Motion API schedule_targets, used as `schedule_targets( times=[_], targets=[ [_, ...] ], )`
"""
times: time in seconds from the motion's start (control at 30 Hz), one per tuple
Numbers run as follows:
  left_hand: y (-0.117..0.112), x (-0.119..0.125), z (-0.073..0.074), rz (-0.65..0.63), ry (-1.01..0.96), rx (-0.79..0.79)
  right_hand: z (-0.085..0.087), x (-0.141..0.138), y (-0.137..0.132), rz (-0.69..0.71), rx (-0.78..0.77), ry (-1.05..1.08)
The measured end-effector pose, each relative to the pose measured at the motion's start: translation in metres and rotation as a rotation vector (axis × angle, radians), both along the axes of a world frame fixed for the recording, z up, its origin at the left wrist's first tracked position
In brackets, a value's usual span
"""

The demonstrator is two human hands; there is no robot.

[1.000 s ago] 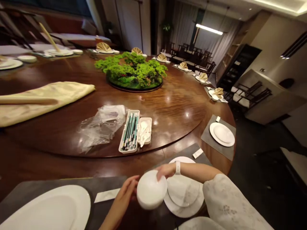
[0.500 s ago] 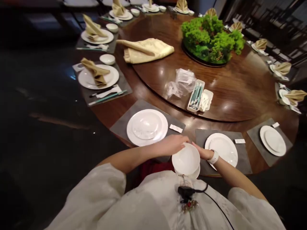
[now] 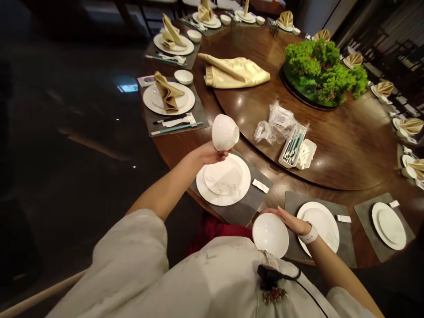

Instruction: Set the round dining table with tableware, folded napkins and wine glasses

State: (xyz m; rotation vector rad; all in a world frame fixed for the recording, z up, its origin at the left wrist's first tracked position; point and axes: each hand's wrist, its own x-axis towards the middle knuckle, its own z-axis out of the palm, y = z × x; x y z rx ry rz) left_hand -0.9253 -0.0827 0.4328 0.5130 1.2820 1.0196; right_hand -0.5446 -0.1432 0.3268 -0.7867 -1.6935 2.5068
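Note:
My left hand (image 3: 213, 153) grips a white bowl (image 3: 224, 132), tipped on its side with its foot turned to the right. It hangs above the far-left edge of a stack of two white plates (image 3: 245, 185) on a grey placemat. Against my body, my right hand (image 3: 290, 221) holds another white bowl (image 3: 270, 235) by its far rim, the hollow facing up. Part of that hand's grip is hidden behind the bowl. Beside my right wrist, a second plate stack (image 3: 333, 236) sits on its placemat.
Left along the table edge is a set place with a folded gold napkin (image 3: 167, 92) and a small bowl (image 3: 183, 77). The turntable carries a gold cloth (image 3: 236, 73), a box of chopsticks (image 3: 292, 148), a plastic wrapper (image 3: 281, 117) and a green centrepiece (image 3: 324, 70).
My left hand has lifted a bowl off the stack and carried it left and forward over the plates. My right hand keeps the bowl below. The view has swung left.

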Motion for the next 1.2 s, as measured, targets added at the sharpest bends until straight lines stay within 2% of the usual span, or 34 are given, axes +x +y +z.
schedule_targets(
  times=[0.13, 0.23, 0.33, 0.43, 0.53, 0.63, 0.7, 0.77, 0.8, 0.87, 0.93, 0.97, 1.03, 1.2],
  targets=[
    [0.029, -0.043, -0.032, 0.157, 0.271, 0.093, 0.003, 0.005, 0.000, 0.003, 0.125, -0.014],
    [0.055, -0.068, -0.066, 0.287, 0.475, -0.036, 0.003, 0.010, -0.004, -0.038, 0.186, -0.049],
    [0.070, -0.076, -0.100, 0.311, 0.619, -0.167, 0.005, 0.014, -0.009, -0.091, 0.214, -0.066],
    [0.071, -0.077, -0.124, 0.281, 0.684, -0.218, 0.006, 0.020, -0.015, -0.133, 0.217, -0.051],
    [0.068, -0.083, -0.128, 0.242, 0.746, -0.245, 0.004, 0.025, -0.020, -0.181, 0.209, -0.045],
    [0.064, -0.081, -0.114, 0.228, 0.973, -0.229, 0.001, 0.026, -0.024, -0.215, 0.208, -0.033],
    [0.057, -0.057, -0.099, 0.191, 1.167, -0.100, 0.001, 0.025, -0.026, -0.215, 0.191, 0.000],
    [0.037, -0.007, -0.082, -0.002, 1.161, 0.082, 0.001, 0.023, -0.027, -0.214, 0.168, 0.052],
    [0.021, 0.024, -0.074, -0.179, 1.045, 0.144, 0.001, 0.022, -0.028, -0.218, 0.167, 0.078],
    [-0.021, 0.089, -0.062, -0.630, 0.771, 0.215, 0.000, 0.023, -0.030, -0.226, 0.192, 0.111],
    [-0.065, 0.145, -0.055, -0.989, 0.661, 0.279, -0.004, 0.027, -0.035, -0.235, 0.199, 0.126],
    [-0.084, 0.168, -0.053, -1.109, 0.663, 0.306, -0.007, 0.031, -0.040, -0.257, 0.181, 0.131],
    [-0.111, 0.201, -0.055, -1.235, 0.724, 0.355, -0.013, 0.043, -0.053, -0.324, 0.108, 0.142],
    [-0.140, 0.257, -0.063, -1.264, 0.900, 0.501, -0.038, 0.099, -0.096, -0.391, -0.095, 0.109]
  ],
)
